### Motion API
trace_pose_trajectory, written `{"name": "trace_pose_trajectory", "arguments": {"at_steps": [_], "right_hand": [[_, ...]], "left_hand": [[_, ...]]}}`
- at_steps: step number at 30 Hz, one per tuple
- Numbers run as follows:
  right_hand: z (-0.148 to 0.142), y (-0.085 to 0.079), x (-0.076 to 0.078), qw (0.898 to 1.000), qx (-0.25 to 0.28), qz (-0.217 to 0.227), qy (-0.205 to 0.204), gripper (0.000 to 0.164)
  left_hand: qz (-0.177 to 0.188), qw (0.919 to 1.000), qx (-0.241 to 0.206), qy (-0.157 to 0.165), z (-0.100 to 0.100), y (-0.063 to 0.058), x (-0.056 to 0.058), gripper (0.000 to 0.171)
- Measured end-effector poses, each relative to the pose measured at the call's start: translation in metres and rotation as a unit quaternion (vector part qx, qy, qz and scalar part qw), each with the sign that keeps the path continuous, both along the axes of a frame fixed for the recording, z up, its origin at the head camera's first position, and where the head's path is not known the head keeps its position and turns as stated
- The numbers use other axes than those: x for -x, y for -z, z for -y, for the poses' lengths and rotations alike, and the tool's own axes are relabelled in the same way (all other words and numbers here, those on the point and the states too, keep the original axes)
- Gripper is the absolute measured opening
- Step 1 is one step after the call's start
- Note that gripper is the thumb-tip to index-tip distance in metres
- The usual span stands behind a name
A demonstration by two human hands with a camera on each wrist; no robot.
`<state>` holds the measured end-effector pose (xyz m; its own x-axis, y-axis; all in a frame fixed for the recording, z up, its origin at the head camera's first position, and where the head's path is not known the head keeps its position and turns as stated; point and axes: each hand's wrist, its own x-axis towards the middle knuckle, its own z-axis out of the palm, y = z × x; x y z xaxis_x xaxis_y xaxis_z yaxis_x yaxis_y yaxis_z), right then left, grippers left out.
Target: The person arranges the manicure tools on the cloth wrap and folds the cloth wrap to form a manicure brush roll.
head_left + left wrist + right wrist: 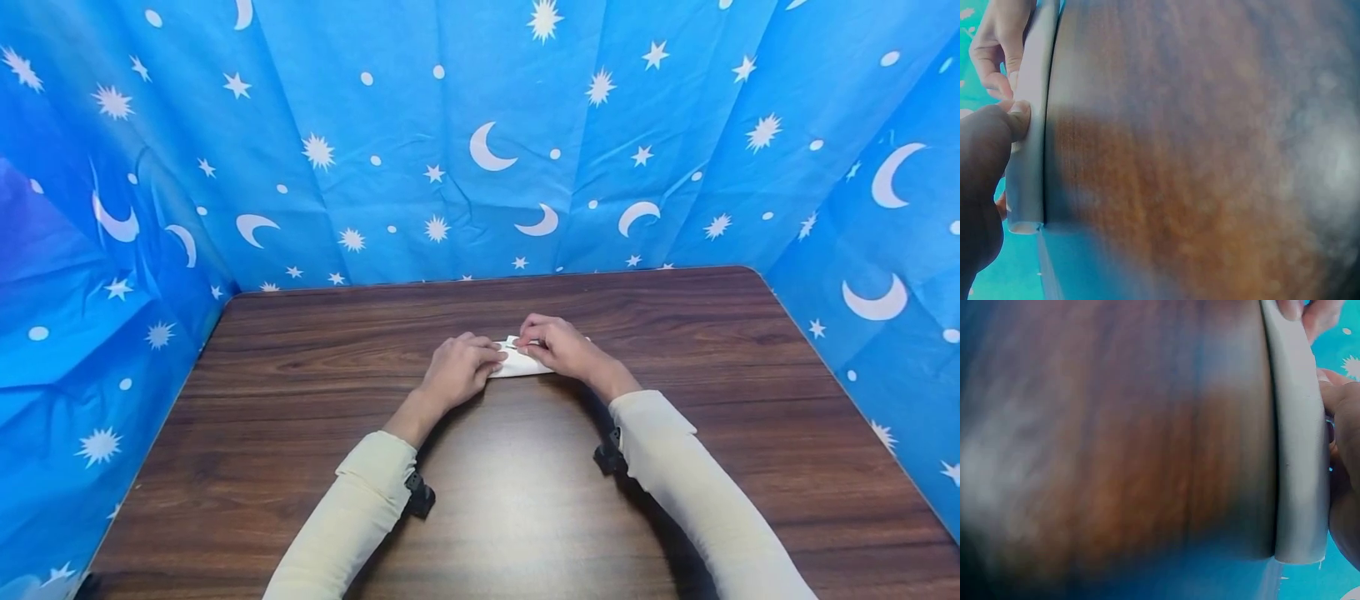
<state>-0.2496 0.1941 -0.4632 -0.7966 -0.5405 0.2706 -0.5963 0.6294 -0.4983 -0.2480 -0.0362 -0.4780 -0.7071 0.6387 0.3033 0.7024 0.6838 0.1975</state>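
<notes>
A long, slim white fabric pouch (525, 367) lies crosswise on the table. My left hand (459, 367) grips its left part, and in the left wrist view the thumb (1019, 119) presses on the pouch (1027, 175) near its upper edge. At the top edge, right of the middle, my right hand (562, 346) pinches beside a small raised white flap (512, 341). From the right wrist the pouch (1300, 450) shows a smooth, rounded side and a loose thread at its end. Its far side is hidden, as are several fingertips of both hands.
Under the pouch is a dark wood-grain table (300, 417). Blue curtains (420, 117) with white moons and stars stand behind it and at both sides. Small black cameras (422, 497) sit at the cuffs of the pale sleeves (360, 500).
</notes>
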Motion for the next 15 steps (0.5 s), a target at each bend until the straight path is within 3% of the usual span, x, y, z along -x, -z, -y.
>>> {"name": "trace_pose_trajectory", "arguments": {"at_steps": [7, 15], "right_hand": [[0.0001, 0.0043, -0.0014, 1.000, -0.007, 0.008, 0.010, 0.014], [-0.0079, 0.0059, -0.0087, 0.996, 0.045, 0.053, 0.058, 0.018]], "left_hand": [[0.003, 1.0000, -0.009, 0.000, -0.0001, 0.0001, -0.0016, 0.020], [0.024, 0.9993, -0.023, 0.016, -0.0012, 0.0024, -0.0027, 0.023]]}}
